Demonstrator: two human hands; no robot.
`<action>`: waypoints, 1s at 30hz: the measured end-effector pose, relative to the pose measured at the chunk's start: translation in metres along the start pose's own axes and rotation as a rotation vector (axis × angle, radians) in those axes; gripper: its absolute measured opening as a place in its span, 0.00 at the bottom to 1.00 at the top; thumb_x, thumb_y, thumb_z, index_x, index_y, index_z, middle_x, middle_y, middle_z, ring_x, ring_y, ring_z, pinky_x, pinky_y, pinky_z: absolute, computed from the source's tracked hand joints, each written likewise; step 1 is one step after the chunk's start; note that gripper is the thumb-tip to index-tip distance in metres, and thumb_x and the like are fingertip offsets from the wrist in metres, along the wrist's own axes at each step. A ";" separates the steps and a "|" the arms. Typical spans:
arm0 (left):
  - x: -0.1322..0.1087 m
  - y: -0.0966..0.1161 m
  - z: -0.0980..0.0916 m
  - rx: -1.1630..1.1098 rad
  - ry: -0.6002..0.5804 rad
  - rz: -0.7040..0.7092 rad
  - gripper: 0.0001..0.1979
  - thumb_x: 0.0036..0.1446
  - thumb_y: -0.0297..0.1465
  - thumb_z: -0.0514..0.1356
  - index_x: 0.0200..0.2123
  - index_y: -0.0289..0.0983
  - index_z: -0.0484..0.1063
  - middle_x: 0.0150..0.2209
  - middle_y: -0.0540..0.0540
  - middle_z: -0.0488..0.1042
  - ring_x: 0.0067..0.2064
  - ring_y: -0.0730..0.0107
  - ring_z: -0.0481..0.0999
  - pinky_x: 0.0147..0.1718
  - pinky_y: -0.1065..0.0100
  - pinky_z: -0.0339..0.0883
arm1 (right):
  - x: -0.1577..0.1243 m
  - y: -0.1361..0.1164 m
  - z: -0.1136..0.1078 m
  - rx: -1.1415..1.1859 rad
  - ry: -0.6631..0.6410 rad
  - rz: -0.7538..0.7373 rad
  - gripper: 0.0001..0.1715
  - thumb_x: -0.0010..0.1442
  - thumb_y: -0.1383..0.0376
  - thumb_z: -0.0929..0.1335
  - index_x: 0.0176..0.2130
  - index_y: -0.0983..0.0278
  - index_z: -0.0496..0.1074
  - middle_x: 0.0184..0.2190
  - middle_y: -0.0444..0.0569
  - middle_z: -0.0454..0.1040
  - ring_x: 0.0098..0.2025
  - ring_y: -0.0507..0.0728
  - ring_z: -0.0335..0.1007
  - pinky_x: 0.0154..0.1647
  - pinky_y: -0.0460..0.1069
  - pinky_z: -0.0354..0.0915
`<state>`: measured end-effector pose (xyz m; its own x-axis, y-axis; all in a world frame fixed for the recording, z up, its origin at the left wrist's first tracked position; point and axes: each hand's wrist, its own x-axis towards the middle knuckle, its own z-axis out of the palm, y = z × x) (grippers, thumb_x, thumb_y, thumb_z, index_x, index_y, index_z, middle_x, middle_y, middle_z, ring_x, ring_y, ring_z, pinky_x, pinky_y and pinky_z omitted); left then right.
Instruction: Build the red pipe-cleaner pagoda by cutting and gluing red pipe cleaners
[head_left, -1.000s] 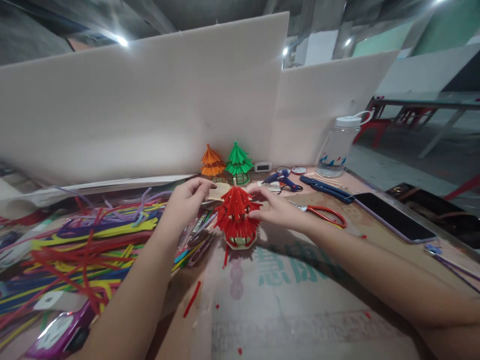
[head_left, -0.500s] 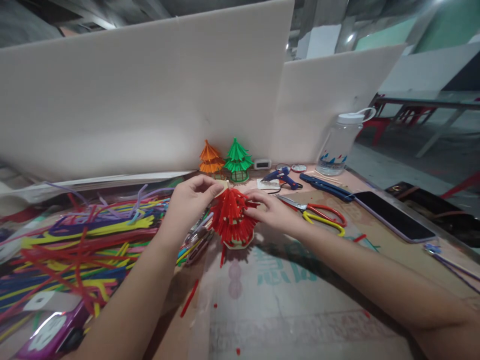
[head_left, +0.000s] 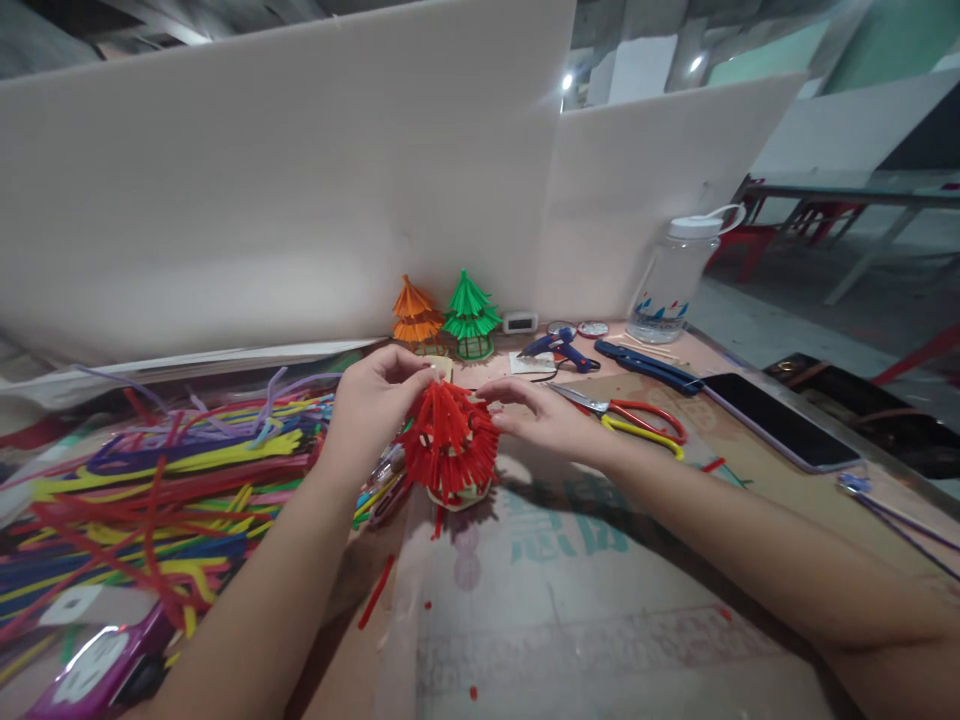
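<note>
A small red model pagoda (head_left: 452, 450) made of fuzzy chenille stems stands tilted on a pale base in the middle of the table. My left hand (head_left: 382, 400) pinches at its peak, thumb and forefinger pressed together beside the tip. From the other side, my right hand (head_left: 529, 412) grips the edge of the upper roof between bent fingers and thumb. The fingertips partly cover that edge. Behind it stand an orange model pagoda (head_left: 416, 315) and a green model pagoda (head_left: 471, 315).
Loose coloured chenille stems (head_left: 172, 490) pile up at the left, near a purple device (head_left: 97, 665). To the right lie a glue gun (head_left: 559, 350), scissors (head_left: 637, 418), a dark blue tool (head_left: 649, 368) and a phone (head_left: 780, 420). A water bottle (head_left: 664, 285) stands behind. Red scraps dot the tabletop.
The upper roof of the red pagoda has turned and tilts a little more toward me. My right fingers have shifted along its edge. The whole view has moved slightly.
</note>
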<state>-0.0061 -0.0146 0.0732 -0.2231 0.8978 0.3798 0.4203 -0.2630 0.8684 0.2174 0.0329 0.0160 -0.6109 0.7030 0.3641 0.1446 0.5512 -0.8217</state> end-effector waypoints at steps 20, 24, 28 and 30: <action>0.001 0.004 -0.004 -0.077 0.028 0.056 0.10 0.51 0.36 0.70 0.33 0.37 0.78 0.33 0.49 0.80 0.35 0.68 0.76 0.36 0.71 0.69 | 0.020 -0.011 0.007 -0.008 0.025 -0.074 0.06 0.63 0.65 0.68 0.40 0.63 0.75 0.50 0.52 0.77 0.55 0.58 0.72 0.61 0.58 0.64; -0.006 0.014 -0.006 -0.014 0.064 0.066 0.11 0.50 0.34 0.69 0.24 0.38 0.72 0.24 0.53 0.73 0.27 0.73 0.70 0.27 0.72 0.63 | 0.007 -0.003 -0.027 0.098 0.111 0.028 0.12 0.60 0.57 0.70 0.39 0.63 0.74 0.48 0.53 0.77 0.47 0.58 0.74 0.49 0.55 0.70; -0.015 0.018 -0.006 0.086 -0.081 0.196 0.21 0.61 0.41 0.61 0.19 0.37 0.70 0.21 0.50 0.71 0.26 0.71 0.70 0.29 0.70 0.63 | -0.009 0.008 -0.045 0.160 0.182 0.217 0.18 0.54 0.53 0.73 0.39 0.63 0.73 0.40 0.50 0.77 0.38 0.57 0.74 0.37 0.51 0.70; -0.018 0.017 -0.003 0.122 -0.154 0.231 0.28 0.68 0.44 0.53 0.18 0.38 0.70 0.20 0.48 0.71 0.25 0.70 0.70 0.29 0.68 0.63 | -0.013 0.013 -0.045 0.157 0.183 0.229 0.18 0.53 0.54 0.73 0.39 0.63 0.73 0.40 0.50 0.77 0.39 0.58 0.75 0.38 0.52 0.71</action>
<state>0.0020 -0.0366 0.0820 0.0225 0.8646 0.5019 0.5488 -0.4303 0.7167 0.2623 0.0516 0.0205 -0.4247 0.8774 0.2233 0.1312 0.3037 -0.9437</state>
